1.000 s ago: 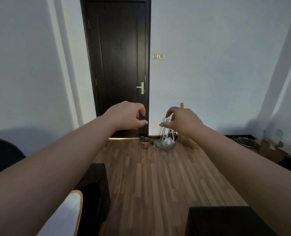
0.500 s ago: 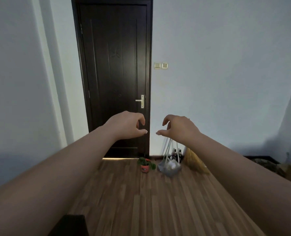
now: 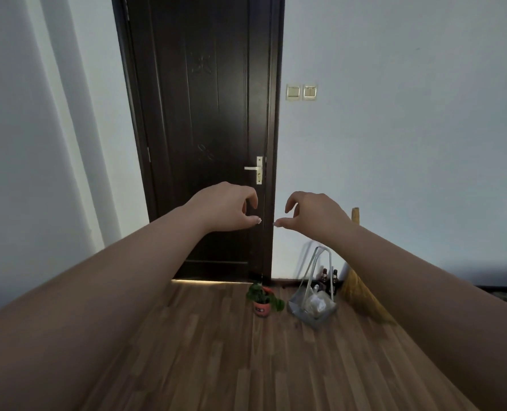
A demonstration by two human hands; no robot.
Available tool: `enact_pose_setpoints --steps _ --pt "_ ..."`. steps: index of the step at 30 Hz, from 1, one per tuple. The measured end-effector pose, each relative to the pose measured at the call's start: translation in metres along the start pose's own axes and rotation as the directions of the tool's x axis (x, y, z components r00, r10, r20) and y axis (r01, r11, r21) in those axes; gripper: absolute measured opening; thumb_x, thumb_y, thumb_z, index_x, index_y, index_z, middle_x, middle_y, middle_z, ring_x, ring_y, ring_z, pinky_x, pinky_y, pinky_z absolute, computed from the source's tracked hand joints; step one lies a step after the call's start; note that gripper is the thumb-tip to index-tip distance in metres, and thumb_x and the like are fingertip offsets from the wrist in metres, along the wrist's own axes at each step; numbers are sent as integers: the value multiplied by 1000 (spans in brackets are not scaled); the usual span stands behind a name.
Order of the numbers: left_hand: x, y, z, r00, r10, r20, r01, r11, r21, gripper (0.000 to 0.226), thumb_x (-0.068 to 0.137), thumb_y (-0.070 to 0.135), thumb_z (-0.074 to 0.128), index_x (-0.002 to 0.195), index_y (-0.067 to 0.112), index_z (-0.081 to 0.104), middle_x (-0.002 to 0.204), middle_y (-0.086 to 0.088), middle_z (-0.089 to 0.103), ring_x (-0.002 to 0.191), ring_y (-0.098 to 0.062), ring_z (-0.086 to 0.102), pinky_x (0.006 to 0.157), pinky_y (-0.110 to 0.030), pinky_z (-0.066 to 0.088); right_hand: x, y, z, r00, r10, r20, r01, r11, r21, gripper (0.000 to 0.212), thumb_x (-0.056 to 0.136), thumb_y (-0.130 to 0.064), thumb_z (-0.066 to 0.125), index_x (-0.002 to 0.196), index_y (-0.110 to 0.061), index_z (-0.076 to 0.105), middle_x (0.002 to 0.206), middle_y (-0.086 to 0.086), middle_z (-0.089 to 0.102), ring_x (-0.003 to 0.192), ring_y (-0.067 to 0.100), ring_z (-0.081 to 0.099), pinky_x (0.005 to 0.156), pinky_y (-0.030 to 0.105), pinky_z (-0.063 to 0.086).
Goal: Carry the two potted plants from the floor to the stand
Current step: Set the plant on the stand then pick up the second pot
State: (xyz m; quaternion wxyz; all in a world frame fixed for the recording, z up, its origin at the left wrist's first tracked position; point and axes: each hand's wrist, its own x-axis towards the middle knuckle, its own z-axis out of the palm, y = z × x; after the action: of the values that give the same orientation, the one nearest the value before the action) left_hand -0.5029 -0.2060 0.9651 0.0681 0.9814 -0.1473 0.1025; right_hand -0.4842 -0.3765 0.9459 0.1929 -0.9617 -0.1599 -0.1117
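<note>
One small potted plant (image 3: 263, 301) with green leaves in a reddish pot stands on the wood floor near the foot of the dark door. Both my arms reach out ahead at chest height, well above and short of the plant. My left hand (image 3: 225, 207) and my right hand (image 3: 313, 213) hang with curled, spread fingers and hold nothing. A second plant and the stand are out of sight.
The dark door (image 3: 204, 137) is closed straight ahead. Right of the plant sit a grey dustpan (image 3: 313, 307) with white rubbish, two dark bottles (image 3: 329, 280) against the wall, and a straw broom (image 3: 359, 289) leaning on the wall. Wood floor (image 3: 246, 366) stretches toward me.
The view has advanced toward the door and the plant looks larger. The dark furniture at the bottom has left the frame. Both hands keep the same empty, curled pose.
</note>
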Motion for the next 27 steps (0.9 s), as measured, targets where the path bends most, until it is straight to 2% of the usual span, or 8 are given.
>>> enact_pose_setpoints --steps 4,8,11,16,27 --pt "94 -48 23 1000 22 16 -23 999 27 39 83 41 56 117 21 53 107 -1 63 95 -15 58 84 -34 51 97 22 28 1000 -2 -2 2 1000 -20 44 81 -44 63 110 -12 56 106 8 66 98 23 60 72 27 41" --pt "174 -91 27 999 28 18 -29 999 31 40 84 42 55 118 21 52 108 0 63 96 -15 58 81 -30 49 184 39 40 1000 9 -15 -9 1000 -24 44 81 -44 63 111 -13 55 105 7 67 97 23 61 72 28 42" --pt "235 -121 34 999 35 22 -36 999 30 41 84 42 55 119 21 52 108 -1 63 97 -15 58 84 -32 50 246 56 51 999 19 -30 -19 1000 -2 44 81 -44 63 112 -13 54 105 8 67 97 24 61 71 28 41" --pt "316 -155 63 996 57 63 -60 998 33 41 84 42 55 119 21 52 108 0 63 96 -15 58 84 -34 51 325 87 83 999 48 10 -48 999 19 45 82 -43 63 113 -13 53 105 8 67 96 23 61 71 27 38" --pt "530 -223 151 990 76 121 -80 996 28 43 83 42 56 120 21 51 108 -1 63 97 -16 59 85 -36 51 530 182 166 994 92 53 -95 994 55 47 80 -46 64 113 -14 54 103 7 67 95 23 61 74 29 44"
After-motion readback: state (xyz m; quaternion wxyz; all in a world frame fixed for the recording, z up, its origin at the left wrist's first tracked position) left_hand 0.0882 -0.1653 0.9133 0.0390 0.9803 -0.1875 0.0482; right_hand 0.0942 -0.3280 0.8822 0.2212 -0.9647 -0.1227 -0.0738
